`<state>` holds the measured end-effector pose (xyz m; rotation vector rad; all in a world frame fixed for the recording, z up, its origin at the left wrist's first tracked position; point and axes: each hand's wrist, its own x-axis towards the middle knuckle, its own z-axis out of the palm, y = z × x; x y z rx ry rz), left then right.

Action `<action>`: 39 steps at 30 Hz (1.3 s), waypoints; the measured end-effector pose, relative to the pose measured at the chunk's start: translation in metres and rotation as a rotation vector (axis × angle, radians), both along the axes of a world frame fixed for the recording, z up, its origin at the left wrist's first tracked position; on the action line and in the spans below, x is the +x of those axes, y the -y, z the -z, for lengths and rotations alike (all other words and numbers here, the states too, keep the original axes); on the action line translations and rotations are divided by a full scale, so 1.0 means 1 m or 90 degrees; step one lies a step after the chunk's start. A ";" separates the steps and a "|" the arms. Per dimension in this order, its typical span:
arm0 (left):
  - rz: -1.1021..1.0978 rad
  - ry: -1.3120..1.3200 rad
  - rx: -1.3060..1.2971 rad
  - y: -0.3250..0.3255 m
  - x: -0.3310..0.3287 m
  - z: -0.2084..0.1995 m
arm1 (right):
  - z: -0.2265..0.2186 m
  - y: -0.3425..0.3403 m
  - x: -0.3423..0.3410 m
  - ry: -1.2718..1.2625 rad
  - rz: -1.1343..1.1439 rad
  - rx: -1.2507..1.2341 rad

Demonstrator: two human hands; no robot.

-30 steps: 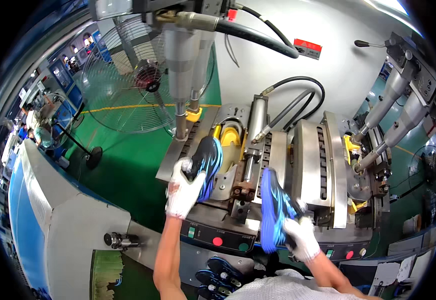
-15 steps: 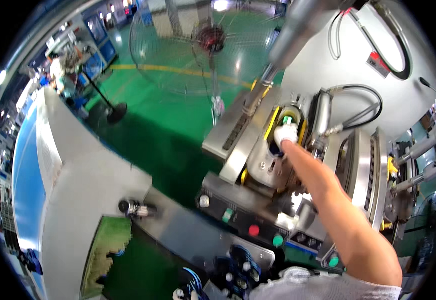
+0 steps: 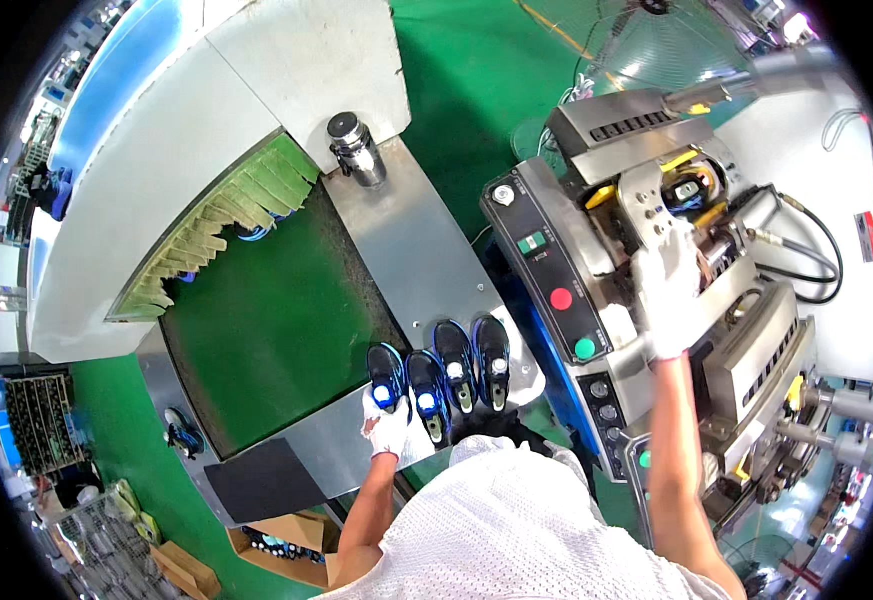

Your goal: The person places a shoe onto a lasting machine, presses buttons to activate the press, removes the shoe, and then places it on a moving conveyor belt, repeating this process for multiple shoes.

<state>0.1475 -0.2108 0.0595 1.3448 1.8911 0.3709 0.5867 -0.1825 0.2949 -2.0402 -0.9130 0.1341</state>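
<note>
Four blue shoes [image 3: 438, 372] sit in a row on the bench [image 3: 396, 240] within reach; my left hand [image 3: 389, 425] grips the leftmost, my right hand [image 3: 668, 300] lies flat on the press machine [image 3: 656, 250], steadying me.

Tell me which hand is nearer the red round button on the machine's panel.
Right. The right hand rests on the machine just right of the red button; the left hand is farther away, down-left, at the row of blue shoes.

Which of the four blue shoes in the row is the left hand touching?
The leftmost blue shoe, at the row's end beside the green belt. The left hand grips its near end; the other three shoes lie untouched.
</note>
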 end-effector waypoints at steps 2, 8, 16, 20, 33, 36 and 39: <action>0.001 -0.022 0.035 0.002 -0.004 0.012 | 0.044 0.048 -0.062 0.181 -0.049 -0.152; 0.049 -0.005 0.028 -0.007 -0.013 0.011 | 0.158 0.107 -0.101 0.287 -0.176 -0.513; 0.002 -0.020 0.107 0.034 -0.031 0.040 | 0.131 0.167 -0.170 -0.042 -0.203 -0.223; 0.136 0.006 0.016 0.042 -0.023 0.022 | 0.134 0.192 -0.237 -0.217 -0.193 -0.198; 0.277 -0.114 0.475 -0.381 -0.147 0.069 | 0.156 0.321 -0.300 -0.227 0.129 -0.660; 0.275 -0.211 0.453 -0.495 -0.156 0.080 | 0.147 0.364 -0.310 -0.150 0.176 -0.850; 0.301 -0.229 0.112 -0.541 -0.126 0.054 | 0.120 0.392 -0.329 -0.192 0.213 -0.825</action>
